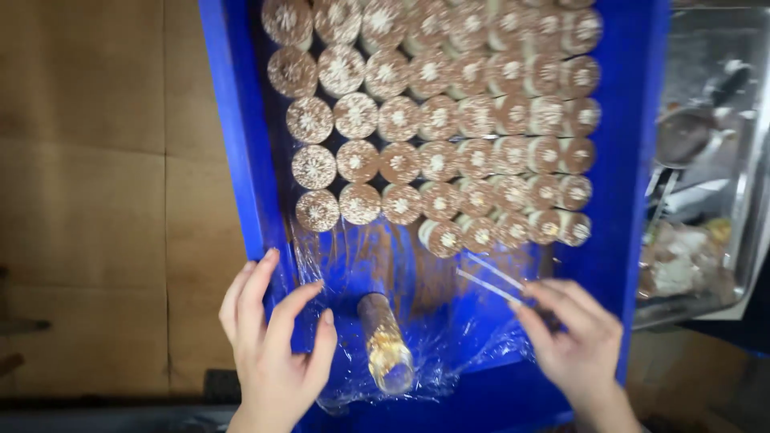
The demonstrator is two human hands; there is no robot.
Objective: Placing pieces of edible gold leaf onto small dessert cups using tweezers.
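Here my left hand [273, 345] rests spread on the blue crate [241, 144], right hand [573, 337] pinching plastic film [417, 321]; tugging could roll the lower-centre jar [385, 341].

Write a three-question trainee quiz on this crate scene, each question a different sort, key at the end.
1. True or false: the jar lying on the plastic wrap stands upright.
2. The crate is: A red, B blue, C green.
3. Which hand pinches a thin clear strip?

Key:
1. False; it lies on its side between the left hand and the right hand.
2. B.
3. The right hand; the round patterned tops fill the crate in rows beyond it.
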